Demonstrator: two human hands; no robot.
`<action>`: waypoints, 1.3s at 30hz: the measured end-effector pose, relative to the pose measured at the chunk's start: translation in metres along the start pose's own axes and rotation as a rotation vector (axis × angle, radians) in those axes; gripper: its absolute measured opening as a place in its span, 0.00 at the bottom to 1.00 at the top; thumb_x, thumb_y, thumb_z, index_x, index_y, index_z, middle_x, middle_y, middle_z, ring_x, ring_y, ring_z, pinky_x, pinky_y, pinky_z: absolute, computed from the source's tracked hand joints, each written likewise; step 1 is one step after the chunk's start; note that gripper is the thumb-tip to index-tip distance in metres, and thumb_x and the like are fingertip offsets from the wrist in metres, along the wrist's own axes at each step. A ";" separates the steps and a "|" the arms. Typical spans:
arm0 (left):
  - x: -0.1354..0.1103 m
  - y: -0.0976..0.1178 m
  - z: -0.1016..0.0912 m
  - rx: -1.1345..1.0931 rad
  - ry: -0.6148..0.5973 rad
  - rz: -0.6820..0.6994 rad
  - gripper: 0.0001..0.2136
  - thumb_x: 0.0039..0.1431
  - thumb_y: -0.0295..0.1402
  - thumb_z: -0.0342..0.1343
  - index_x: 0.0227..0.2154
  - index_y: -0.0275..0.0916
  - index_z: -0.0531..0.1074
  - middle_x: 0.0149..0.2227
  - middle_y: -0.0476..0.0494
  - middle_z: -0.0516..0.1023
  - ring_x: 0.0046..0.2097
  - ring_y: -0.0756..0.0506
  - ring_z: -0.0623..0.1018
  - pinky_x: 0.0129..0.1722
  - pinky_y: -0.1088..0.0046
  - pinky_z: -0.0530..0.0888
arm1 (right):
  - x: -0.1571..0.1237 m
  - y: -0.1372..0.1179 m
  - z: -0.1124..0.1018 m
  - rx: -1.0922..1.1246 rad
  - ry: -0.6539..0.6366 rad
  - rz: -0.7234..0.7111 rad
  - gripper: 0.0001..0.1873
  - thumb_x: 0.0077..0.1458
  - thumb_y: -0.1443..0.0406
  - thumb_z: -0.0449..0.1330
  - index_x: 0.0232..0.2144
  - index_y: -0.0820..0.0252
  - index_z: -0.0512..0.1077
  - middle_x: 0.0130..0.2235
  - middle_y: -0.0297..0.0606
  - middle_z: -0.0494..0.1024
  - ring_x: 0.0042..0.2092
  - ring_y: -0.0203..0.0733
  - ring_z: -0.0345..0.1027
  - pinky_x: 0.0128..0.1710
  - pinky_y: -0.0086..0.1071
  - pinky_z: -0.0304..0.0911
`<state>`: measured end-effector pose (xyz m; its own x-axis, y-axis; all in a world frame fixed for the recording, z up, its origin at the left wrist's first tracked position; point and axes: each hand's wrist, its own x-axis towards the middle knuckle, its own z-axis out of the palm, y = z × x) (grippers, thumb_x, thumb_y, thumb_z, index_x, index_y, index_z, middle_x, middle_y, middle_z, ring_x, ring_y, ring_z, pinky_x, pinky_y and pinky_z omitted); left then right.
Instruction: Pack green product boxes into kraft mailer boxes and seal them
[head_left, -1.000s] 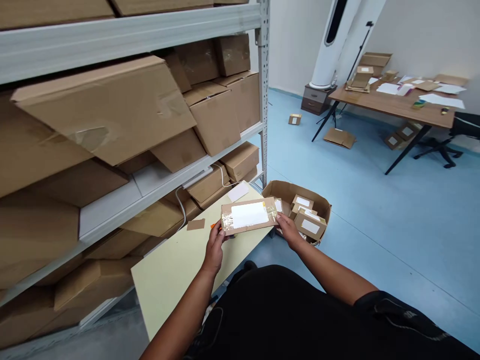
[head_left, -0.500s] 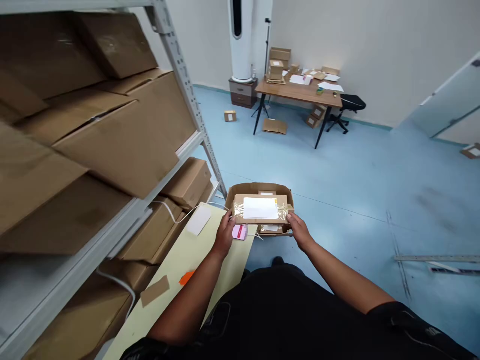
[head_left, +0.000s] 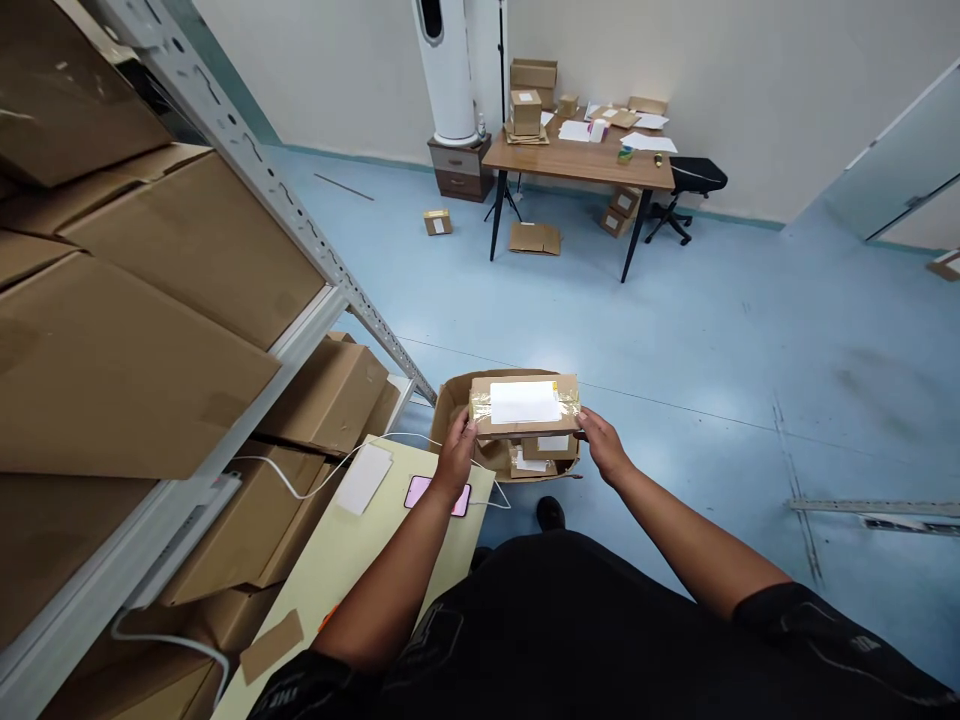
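Observation:
Between my two hands is a taped cardboard box (head_left: 484, 392) with a large white label on top. My left hand (head_left: 455, 455) grips its left end and my right hand (head_left: 602, 446) its right end. Below it stands a larger open carton (head_left: 448, 400) with several smaller labelled boxes (head_left: 534, 466) inside. The held box hides part of the carton's inside. Under my left forearm a phone (head_left: 420, 490) with a lit pink screen lies on the pale yellow table (head_left: 405, 465), a white cable running beside it.
Metal shelving (head_left: 330, 290) packed with cardboard boxes rises close on my left. A white card (head_left: 364, 478) and a cardboard scrap (head_left: 271, 647) lie on the yellow table. Across the blue floor stands a wooden desk (head_left: 577, 165) with boxes and papers, beside a black chair (head_left: 697, 178).
My view has shifted, so the shelf and desk sit further left. Both hands still hold the box over the carton; more of the small boxes and the phone now show.

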<state>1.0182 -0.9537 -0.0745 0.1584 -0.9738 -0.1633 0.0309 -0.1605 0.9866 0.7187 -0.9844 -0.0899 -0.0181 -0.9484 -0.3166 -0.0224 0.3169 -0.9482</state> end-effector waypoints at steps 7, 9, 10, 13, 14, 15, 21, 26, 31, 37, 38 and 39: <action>0.022 -0.015 0.004 0.064 0.098 -0.068 0.33 0.69 0.54 0.53 0.71 0.44 0.61 0.74 0.37 0.60 0.75 0.35 0.59 0.73 0.55 0.59 | 0.032 0.001 -0.027 -0.121 0.015 -0.012 0.39 0.58 0.41 0.64 0.68 0.43 0.68 0.71 0.35 0.67 0.71 0.55 0.60 0.71 0.51 0.58; 0.022 -0.023 -0.002 0.062 0.110 -0.078 0.30 0.69 0.54 0.52 0.68 0.43 0.65 0.72 0.36 0.65 0.73 0.36 0.62 0.72 0.54 0.61 | 0.034 0.004 -0.031 -0.114 0.047 0.037 0.36 0.59 0.42 0.63 0.65 0.44 0.71 0.69 0.37 0.71 0.69 0.57 0.63 0.69 0.53 0.61; 0.022 -0.027 -0.006 0.069 0.122 -0.081 0.29 0.69 0.53 0.52 0.66 0.43 0.67 0.70 0.36 0.68 0.72 0.36 0.64 0.72 0.53 0.61 | 0.034 0.007 -0.032 -0.119 0.059 0.058 0.34 0.59 0.42 0.63 0.63 0.45 0.74 0.67 0.37 0.73 0.68 0.57 0.65 0.68 0.54 0.62; 0.017 -0.035 -0.019 0.091 0.158 -0.093 0.25 0.69 0.53 0.52 0.61 0.43 0.71 0.66 0.37 0.72 0.70 0.36 0.68 0.70 0.51 0.63 | 0.028 0.016 -0.028 -0.153 0.067 0.100 0.28 0.57 0.44 0.64 0.55 0.47 0.79 0.62 0.39 0.78 0.64 0.58 0.70 0.65 0.54 0.66; 0.015 -0.036 -0.023 0.091 0.166 -0.099 0.25 0.69 0.53 0.51 0.60 0.43 0.72 0.66 0.36 0.73 0.69 0.36 0.69 0.70 0.50 0.63 | 0.025 0.020 -0.025 -0.164 0.060 0.110 0.27 0.56 0.44 0.64 0.53 0.48 0.80 0.60 0.39 0.80 0.63 0.58 0.71 0.64 0.53 0.67; 0.013 -0.035 -0.026 0.088 0.172 -0.105 0.25 0.69 0.53 0.51 0.60 0.43 0.72 0.66 0.36 0.73 0.69 0.36 0.70 0.70 0.51 0.63 | 0.022 0.024 -0.021 -0.176 0.048 0.116 0.26 0.56 0.44 0.64 0.52 0.48 0.81 0.58 0.39 0.81 0.61 0.58 0.72 0.62 0.53 0.68; -0.002 -0.020 -0.040 0.038 0.190 -0.108 0.24 0.69 0.53 0.52 0.57 0.43 0.73 0.62 0.36 0.77 0.66 0.36 0.73 0.67 0.52 0.67 | 0.009 0.034 0.004 -0.217 -0.029 0.089 0.25 0.55 0.44 0.64 0.47 0.49 0.82 0.53 0.39 0.83 0.57 0.57 0.75 0.57 0.49 0.70; -0.017 -0.009 -0.048 0.016 0.186 -0.079 0.25 0.68 0.53 0.52 0.57 0.42 0.73 0.60 0.35 0.78 0.64 0.36 0.74 0.64 0.53 0.70 | 0.003 0.032 0.017 -0.222 -0.079 0.071 0.24 0.56 0.44 0.64 0.46 0.50 0.82 0.51 0.40 0.84 0.56 0.57 0.75 0.57 0.49 0.69; -0.034 -0.002 -0.057 0.025 0.204 -0.067 0.25 0.68 0.53 0.51 0.56 0.41 0.74 0.58 0.34 0.79 0.63 0.36 0.76 0.62 0.53 0.71 | -0.009 0.032 0.021 -0.258 -0.106 0.047 0.25 0.58 0.43 0.61 0.46 0.51 0.81 0.50 0.40 0.84 0.56 0.56 0.75 0.56 0.47 0.69; -0.055 -0.004 -0.063 0.035 0.218 -0.068 0.26 0.67 0.55 0.50 0.56 0.41 0.75 0.57 0.33 0.80 0.62 0.36 0.76 0.60 0.53 0.72 | -0.022 0.034 0.022 -0.283 -0.133 0.038 0.26 0.57 0.41 0.60 0.44 0.52 0.80 0.49 0.40 0.84 0.55 0.57 0.75 0.54 0.47 0.70; -0.058 -0.005 -0.062 0.036 0.222 -0.071 0.26 0.67 0.55 0.51 0.55 0.41 0.75 0.57 0.33 0.80 0.62 0.36 0.76 0.60 0.53 0.72 | -0.022 0.035 0.022 -0.287 -0.143 0.034 0.26 0.57 0.41 0.60 0.44 0.52 0.80 0.49 0.41 0.84 0.54 0.57 0.75 0.54 0.47 0.70; -0.061 -0.006 -0.061 0.037 0.227 -0.073 0.27 0.67 0.56 0.51 0.55 0.41 0.75 0.56 0.33 0.80 0.61 0.36 0.76 0.60 0.53 0.72 | -0.022 0.036 0.021 -0.295 -0.153 0.028 0.26 0.57 0.41 0.59 0.44 0.52 0.80 0.49 0.41 0.84 0.54 0.57 0.75 0.54 0.47 0.71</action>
<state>1.0682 -0.8835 -0.0705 0.3749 -0.8989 -0.2267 0.0144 -0.2388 0.9710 0.7395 -0.9523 -0.1178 0.1271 -0.9227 -0.3640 -0.3126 0.3110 -0.8975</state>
